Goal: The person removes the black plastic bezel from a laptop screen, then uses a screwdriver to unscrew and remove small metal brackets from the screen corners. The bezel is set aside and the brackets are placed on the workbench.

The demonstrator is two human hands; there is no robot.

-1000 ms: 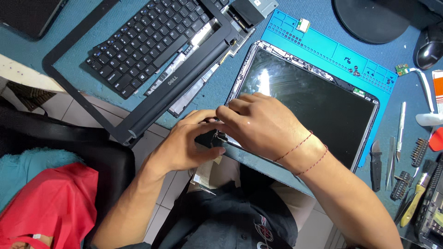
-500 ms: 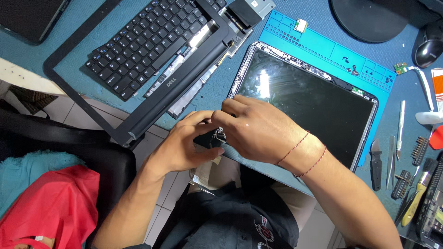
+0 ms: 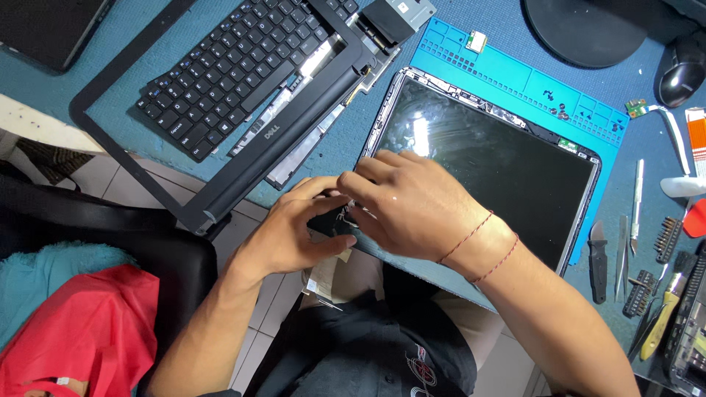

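Both hands (image 3: 353,220) meet at screen panel (image 3: 489,158) corner — table edge

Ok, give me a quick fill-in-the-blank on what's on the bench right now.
1. Both hands, left hand and right hand, meet at the screen panel's near ____ corner.
2. The panel lies partly on a ____ work mat.
3. The loose keyboard lies inside the black ____.

Missing words: left; blue; bezel frame
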